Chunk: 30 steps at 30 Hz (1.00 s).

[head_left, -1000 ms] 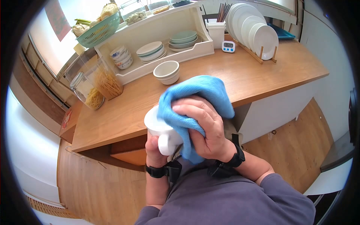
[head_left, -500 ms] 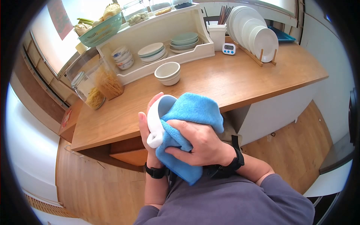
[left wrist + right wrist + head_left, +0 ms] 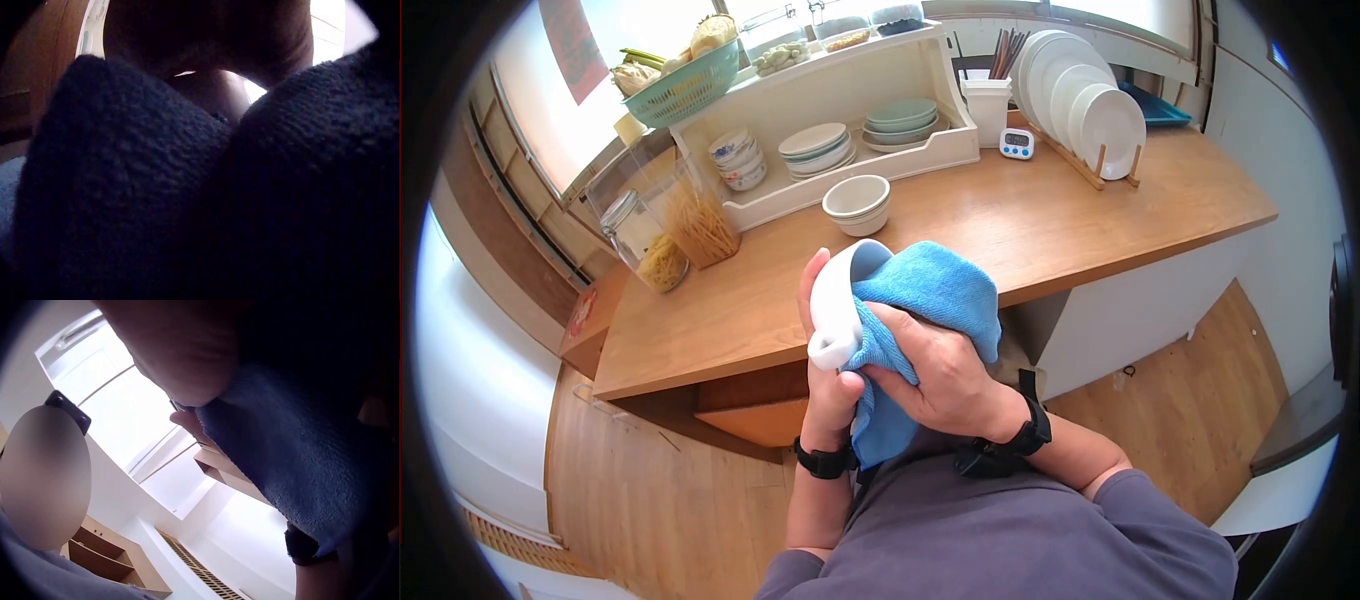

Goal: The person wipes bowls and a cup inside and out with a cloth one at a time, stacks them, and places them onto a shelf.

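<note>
A white mug (image 3: 833, 310) is tilted in front of the body, its handle toward the lower left. My left hand (image 3: 830, 390) holds it from the left and below, fingertips showing past its far side. In my right hand (image 3: 945, 375) is a blue cloth (image 3: 935, 285), pinched between thumb and fingers and pushed into the mug's mouth; part of it hangs below. Dark folds of the cloth (image 3: 125, 181) fill most of the left wrist view. The right wrist view shows the cloth (image 3: 287, 462) hanging beside the hand. The right fingertips inside the mug are hidden.
Stacked bowls (image 3: 857, 205) stand on the wooden counter (image 3: 750, 300). Behind are a white shelf (image 3: 850, 165) with dishes, a timer (image 3: 1016, 144), and plates in a wooden rack (image 3: 1100, 165). Pasta containers (image 3: 662, 262) stand at the left, a green basket (image 3: 685, 90) above.
The mug has turned from upright to tilted, its handle swinging left. The cloth has come down from above the mug into its mouth, and the left hand has shifted its hold.
</note>
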### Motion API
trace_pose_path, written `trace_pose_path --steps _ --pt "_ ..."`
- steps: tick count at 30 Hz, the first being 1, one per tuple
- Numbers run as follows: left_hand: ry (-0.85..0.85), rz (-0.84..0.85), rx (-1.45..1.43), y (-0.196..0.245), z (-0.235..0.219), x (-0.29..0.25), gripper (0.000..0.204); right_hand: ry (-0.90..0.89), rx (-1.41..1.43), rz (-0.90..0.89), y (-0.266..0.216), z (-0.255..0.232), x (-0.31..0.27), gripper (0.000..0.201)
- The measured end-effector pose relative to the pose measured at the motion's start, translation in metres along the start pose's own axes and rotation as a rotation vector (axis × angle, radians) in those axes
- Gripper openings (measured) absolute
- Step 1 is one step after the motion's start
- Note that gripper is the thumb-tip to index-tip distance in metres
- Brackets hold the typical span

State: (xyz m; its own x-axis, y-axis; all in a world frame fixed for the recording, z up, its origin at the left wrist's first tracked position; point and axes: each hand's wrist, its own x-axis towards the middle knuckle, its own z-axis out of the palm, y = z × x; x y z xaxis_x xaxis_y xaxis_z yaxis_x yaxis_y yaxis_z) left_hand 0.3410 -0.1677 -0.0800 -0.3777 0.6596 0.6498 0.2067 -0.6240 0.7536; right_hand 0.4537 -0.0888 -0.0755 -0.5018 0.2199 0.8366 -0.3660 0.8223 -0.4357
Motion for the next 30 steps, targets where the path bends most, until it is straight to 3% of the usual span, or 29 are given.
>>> trace_pose_path --steps 3,7,9,12,15,17,18,21,27,30 --pt "0.145 -0.146 -0.120 0.001 -0.001 0.002 0.131 -0.061 0.027 -0.009 0.000 -0.001 0.002 0.049" --pt "0.131 -0.128 -0.182 0.000 -0.010 0.002 0.125 -0.187 0.048 -0.037 -0.005 -0.003 0.005 0.047" --pt "0.141 -0.108 -0.171 -0.009 -0.020 -0.003 0.123 -0.179 0.031 -0.058 -0.006 -0.002 0.004 0.048" --pt "0.227 -0.207 0.022 -0.013 -0.029 -0.007 0.123 -0.162 0.055 -0.030 -0.006 -0.001 0.005 0.048" --pt "0.107 -0.118 -0.122 -0.013 -0.022 0.016 0.120 -0.133 0.064 -0.019 -0.002 0.000 0.004 0.050" --pt "0.161 -0.160 -0.225 -0.030 -0.032 0.017 0.114 -0.139 0.053 0.036 -0.001 0.000 0.003 0.051" --pt "0.218 -0.281 -0.299 -0.048 -0.049 0.010 0.103 -0.139 0.052 0.035 0.001 0.001 0.003 0.051" --pt "0.304 -0.295 -0.287 -0.062 -0.052 0.025 0.101 -0.096 0.006 0.003 0.011 0.004 0.007 0.049" --pt "0.254 -0.328 -0.450 -0.054 -0.044 0.050 0.094 -0.082 -0.069 -0.008 0.021 0.006 0.012 0.051" --pt "0.152 -0.373 -0.531 -0.062 -0.047 0.056 0.095 -0.104 -0.075 0.034 0.023 0.003 0.017 0.048"
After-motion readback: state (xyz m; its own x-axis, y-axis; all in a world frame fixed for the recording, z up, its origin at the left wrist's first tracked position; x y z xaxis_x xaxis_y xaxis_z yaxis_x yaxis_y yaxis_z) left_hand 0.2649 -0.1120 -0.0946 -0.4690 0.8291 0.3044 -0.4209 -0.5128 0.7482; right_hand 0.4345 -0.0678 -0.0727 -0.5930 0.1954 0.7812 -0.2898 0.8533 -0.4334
